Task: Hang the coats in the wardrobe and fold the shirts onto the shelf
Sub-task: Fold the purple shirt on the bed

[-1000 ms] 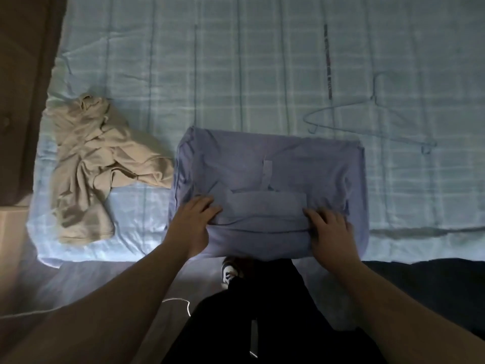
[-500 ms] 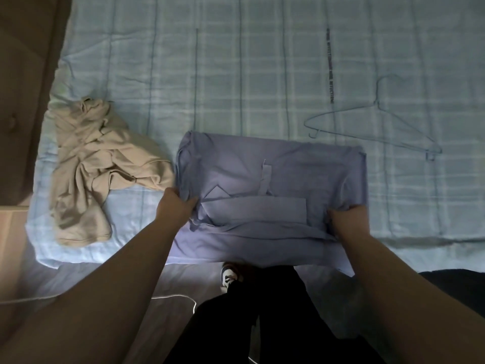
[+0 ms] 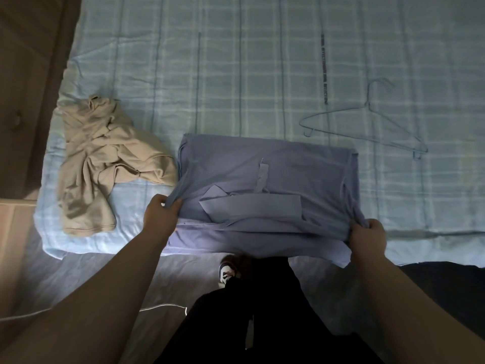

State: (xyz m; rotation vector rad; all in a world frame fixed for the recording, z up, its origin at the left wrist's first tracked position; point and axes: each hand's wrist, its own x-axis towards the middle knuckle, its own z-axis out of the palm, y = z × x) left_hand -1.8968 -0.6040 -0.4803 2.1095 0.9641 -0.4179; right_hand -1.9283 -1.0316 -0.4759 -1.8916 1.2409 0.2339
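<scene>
L hand (image 3: 162, 216) pinching folded blue shirt (image 3: 265, 179) left edge, R hand (image 3: 367, 236) gripping right corner, on bed (image 3: 236, 74), beige garment (image 3: 105, 158) beside.

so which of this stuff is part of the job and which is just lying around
In the job:
folded lilac-blue shirt, pinched by left hand and right hand
crumpled beige garment
thin blue wire hanger

Lying about:
white cable on floor
checked blue bedsheet
</scene>
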